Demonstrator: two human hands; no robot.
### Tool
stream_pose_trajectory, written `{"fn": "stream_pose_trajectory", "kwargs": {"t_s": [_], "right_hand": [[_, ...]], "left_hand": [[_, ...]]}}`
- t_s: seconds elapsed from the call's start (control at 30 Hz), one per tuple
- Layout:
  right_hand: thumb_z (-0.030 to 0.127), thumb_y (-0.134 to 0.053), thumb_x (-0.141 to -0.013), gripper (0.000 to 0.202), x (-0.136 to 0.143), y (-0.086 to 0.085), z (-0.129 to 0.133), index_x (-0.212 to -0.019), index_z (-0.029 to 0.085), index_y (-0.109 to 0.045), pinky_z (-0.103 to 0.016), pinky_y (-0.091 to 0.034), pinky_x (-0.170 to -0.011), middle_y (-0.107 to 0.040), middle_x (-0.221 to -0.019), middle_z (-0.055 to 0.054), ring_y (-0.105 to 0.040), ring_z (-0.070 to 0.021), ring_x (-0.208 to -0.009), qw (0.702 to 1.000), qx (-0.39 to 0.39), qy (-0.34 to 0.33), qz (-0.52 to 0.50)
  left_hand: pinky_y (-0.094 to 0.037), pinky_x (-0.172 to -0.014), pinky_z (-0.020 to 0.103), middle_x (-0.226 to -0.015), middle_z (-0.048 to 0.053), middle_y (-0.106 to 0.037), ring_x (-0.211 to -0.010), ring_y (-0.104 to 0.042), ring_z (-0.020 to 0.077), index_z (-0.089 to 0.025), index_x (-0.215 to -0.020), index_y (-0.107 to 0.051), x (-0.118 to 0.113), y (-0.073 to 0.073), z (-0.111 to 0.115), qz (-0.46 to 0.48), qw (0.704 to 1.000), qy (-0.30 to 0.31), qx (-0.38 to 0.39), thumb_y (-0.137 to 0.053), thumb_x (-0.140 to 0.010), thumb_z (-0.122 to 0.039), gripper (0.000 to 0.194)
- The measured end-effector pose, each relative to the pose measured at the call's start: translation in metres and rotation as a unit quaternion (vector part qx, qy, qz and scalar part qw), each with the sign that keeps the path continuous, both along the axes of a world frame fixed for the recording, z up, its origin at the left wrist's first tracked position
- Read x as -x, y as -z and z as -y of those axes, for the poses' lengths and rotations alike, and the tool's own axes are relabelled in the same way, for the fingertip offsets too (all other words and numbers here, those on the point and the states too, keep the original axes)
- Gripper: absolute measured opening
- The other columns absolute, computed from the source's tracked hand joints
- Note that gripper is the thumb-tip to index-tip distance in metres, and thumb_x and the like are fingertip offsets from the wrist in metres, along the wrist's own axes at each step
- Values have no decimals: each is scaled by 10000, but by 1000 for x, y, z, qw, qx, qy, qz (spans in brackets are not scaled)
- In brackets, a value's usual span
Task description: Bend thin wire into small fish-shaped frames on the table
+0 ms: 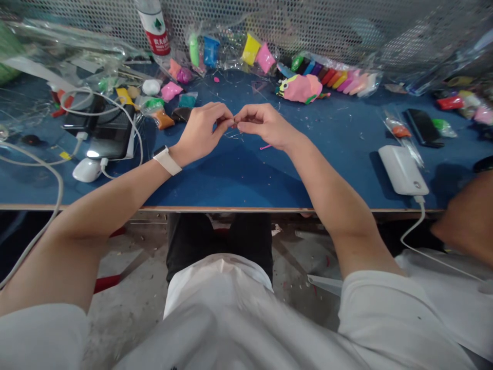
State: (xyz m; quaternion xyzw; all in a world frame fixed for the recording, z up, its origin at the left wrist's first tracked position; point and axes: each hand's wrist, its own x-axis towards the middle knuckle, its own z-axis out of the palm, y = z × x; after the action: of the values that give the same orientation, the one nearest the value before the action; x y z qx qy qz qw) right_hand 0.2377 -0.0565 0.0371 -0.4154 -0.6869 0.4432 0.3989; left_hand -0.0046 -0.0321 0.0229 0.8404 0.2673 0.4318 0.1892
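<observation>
Over the blue table (246,180), my left hand (206,128) and my right hand (264,123) meet at the fingertips. Both are closed in a pinch, and what lies between the fingers is too small to make out. A thin pink strip (265,147) lies just below my right hand. Behind and to the right of that hand sits a pink clay figure (302,88) with a yellow face, eyes and green edges. A tiny pink piece (216,79) rests on the table beyond my fingers.
Bagged coloured clay (342,79) and a water bottle (154,31) stand along the mesh back. At left are a black power bank (111,133) and cables. A white power bank (402,169) and a phone (423,127) lie at right, near another person's arm (468,218).
</observation>
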Motion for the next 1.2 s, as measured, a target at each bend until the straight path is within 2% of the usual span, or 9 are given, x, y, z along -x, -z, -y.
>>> {"fn": "stream_pose_trajectory", "kwargs": {"t_s": [0.1,0.27,0.4,0.57,0.73,0.87,1.07,1.2], "right_hand": [[463,-1053,-838,329,-1,-2,1,-956,292,-798,-414,-713,-1017,-880,-1045,-35,-812,-266,-1104,999,-21,0,26],[504,-1075,-824,377,-2,-1,0,-940,284,-790,-436,-728,-991,-868,-956,-42,-824,-261,-1001,1000,0,11,16],[559,-1075,-815,384,-6,0,-2,-889,284,-817,-437,-734,-912,-881,-915,-40,-816,-265,-945,1000,10,-16,22],[576,-1082,-807,390,-9,-2,-1,-886,280,-841,-394,-717,-825,-875,-896,-31,-806,-241,-867,999,8,-41,30],[666,-1100,-761,507,-9,0,-1,-963,281,-839,-419,-728,-850,-865,-875,-30,-817,-247,-859,998,13,-49,22],[673,-1111,-740,524,-9,1,-1,-925,284,-813,-425,-734,-843,-864,-861,-33,-820,-251,-853,998,2,-49,26],[598,-1046,-867,399,0,1,6,-881,279,-807,-461,-740,-925,-859,-886,-55,-825,-265,-879,997,-62,8,44],[509,-1001,-924,301,7,3,12,-894,298,-788,-521,-741,-1009,-851,-926,-66,-834,-314,-998,991,-102,64,61]], "left_hand": [[-588,-851,480,-853,57,-747,-884,-719,295,-323,-876,-687,0,0,-1,6,1000,2,13,-760,-1072,-493,270],[-582,-877,500,-902,56,-765,-913,-712,296,-328,-881,-692,3,-2,-2,-22,1000,7,-4,-730,-1090,-433,238],[-585,-916,502,-874,44,-746,-964,-688,295,-331,-907,-683,2,1,-5,-28,999,16,5,-743,-1107,-482,258],[-572,-878,517,-891,68,-755,-940,-702,335,-342,-893,-685,0,3,-5,-15,1000,19,0,-752,-1072,-543,278],[-549,-882,515,-890,58,-739,-918,-659,307,-344,-889,-680,0,1,-3,-26,999,18,1,-698,-1104,-635,362],[-548,-894,497,-821,38,-705,-957,-639,287,-344,-889,-657,0,0,-2,-31,999,23,15,-683,-1109,-712,430],[-544,-826,497,-848,42,-751,-849,-685,290,-342,-855,-682,1,0,-4,-4,1000,5,11,-754,-1065,-530,292],[-541,-778,474,-805,33,-754,-781,-694,274,-336,-852,-693,0,2,-5,18,999,-4,29,-761,-1037,-486,248]]}}
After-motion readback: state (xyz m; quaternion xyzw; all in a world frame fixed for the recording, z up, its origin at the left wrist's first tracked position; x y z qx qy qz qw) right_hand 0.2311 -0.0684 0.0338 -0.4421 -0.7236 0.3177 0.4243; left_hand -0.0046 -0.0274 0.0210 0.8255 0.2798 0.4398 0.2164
